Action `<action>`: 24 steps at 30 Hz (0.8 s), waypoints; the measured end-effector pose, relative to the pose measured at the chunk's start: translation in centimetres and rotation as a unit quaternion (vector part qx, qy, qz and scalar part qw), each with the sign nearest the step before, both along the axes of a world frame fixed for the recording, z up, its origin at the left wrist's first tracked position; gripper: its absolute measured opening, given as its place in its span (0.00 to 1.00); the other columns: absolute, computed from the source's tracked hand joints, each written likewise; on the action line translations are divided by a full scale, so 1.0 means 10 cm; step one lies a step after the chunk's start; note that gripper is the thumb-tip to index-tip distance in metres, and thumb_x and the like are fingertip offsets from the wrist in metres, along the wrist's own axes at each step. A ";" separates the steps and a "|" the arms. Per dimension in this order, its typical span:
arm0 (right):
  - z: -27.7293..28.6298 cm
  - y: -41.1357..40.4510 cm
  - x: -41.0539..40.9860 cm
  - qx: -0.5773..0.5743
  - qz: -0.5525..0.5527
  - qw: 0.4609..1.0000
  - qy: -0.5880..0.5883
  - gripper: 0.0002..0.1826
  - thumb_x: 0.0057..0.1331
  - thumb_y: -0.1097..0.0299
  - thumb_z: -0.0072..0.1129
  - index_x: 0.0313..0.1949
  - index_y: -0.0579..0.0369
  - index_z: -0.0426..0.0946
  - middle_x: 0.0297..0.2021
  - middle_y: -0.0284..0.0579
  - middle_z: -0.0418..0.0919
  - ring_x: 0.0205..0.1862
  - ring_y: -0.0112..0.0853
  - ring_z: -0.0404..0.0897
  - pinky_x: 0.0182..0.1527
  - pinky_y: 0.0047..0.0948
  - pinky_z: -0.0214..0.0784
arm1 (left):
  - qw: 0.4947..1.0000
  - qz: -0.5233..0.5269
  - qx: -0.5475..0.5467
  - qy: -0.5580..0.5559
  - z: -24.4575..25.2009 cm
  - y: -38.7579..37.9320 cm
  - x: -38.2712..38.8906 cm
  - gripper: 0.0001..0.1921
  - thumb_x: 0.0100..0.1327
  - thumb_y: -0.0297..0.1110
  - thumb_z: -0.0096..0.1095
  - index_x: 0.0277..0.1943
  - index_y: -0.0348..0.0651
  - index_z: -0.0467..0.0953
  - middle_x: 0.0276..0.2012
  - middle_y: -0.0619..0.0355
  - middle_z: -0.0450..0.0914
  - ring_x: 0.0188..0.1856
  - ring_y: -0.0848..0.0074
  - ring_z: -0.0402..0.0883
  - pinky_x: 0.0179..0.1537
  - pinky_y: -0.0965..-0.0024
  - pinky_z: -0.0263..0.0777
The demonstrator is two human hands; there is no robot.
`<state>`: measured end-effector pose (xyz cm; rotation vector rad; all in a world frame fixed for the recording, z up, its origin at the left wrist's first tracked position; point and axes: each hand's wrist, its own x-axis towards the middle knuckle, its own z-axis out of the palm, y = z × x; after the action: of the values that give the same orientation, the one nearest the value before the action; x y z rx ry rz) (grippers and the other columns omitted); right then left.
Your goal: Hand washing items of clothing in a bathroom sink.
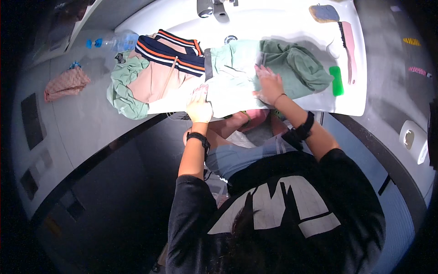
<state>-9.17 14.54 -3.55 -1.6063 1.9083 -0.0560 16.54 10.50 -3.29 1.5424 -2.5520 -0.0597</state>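
A light green garment (229,65) lies spread over the front of a white sink basin (357,99). On its left front part my left hand (199,102) rests flat, near a peach garment (147,80) with navy, orange and white striped ribbing. A thin cord or drawstring (169,77) crosses the peach cloth. My right hand (268,84) presses on the green cloth with its fingers spread, beside a darker green bunched part (301,65). More crumpled green cloth (128,89) hangs at the left end.
A pink-handled brush (349,51), a green soap bar (336,81) and a blue-and-tan sponge or pad (324,13) lie on the right rim. The faucet (205,7) stands at the back. At left are a clear plastic bottle (119,41) and a pink cloth bundle (67,84).
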 end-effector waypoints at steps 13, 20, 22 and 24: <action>-0.15 -0.03 0.11 -0.042 -0.029 0.998 -0.033 0.50 0.46 0.53 0.66 0.65 0.46 0.46 0.63 0.48 0.53 0.65 0.42 0.52 0.63 0.53 0.42 | 1.000 -0.006 0.009 0.025 -0.04 -0.03 -0.04 0.25 0.44 0.26 0.49 0.50 0.43 0.74 0.48 0.52 0.76 0.52 0.63 0.74 0.56 0.64 0.62; 0.14 -0.04 -0.03 0.009 -0.031 0.999 -0.031 0.51 0.46 0.54 0.67 0.65 0.47 0.45 0.65 0.51 0.48 0.66 0.42 0.50 0.63 0.52 0.42 | 0.999 -0.012 0.000 0.040 -0.05 -0.02 0.03 0.26 0.44 0.26 0.48 0.51 0.44 0.73 0.49 0.51 0.75 0.52 0.63 0.74 0.56 0.63 0.63; -0.04 -0.07 0.08 -0.020 -0.030 0.999 -0.027 0.52 0.45 0.54 0.67 0.65 0.46 0.45 0.65 0.52 0.48 0.66 0.42 0.50 0.63 0.52 0.42 | 0.999 -0.017 0.006 0.037 -0.03 -0.04 -0.02 0.26 0.44 0.26 0.48 0.51 0.44 0.73 0.49 0.51 0.75 0.52 0.63 0.74 0.56 0.63 0.63; -0.11 -0.06 0.09 -0.050 -0.023 0.998 -0.024 0.52 0.45 0.54 0.68 0.65 0.46 0.45 0.65 0.52 0.48 0.66 0.43 0.50 0.63 0.52 0.42 | 0.999 -0.018 0.011 0.032 -0.02 -0.05 -0.02 0.26 0.44 0.26 0.48 0.51 0.44 0.73 0.49 0.51 0.76 0.52 0.63 0.74 0.56 0.63 0.63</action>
<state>-8.26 13.96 -4.67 -1.6108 1.9327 -0.2100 16.37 9.99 -3.49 1.4778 -2.5371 -0.1398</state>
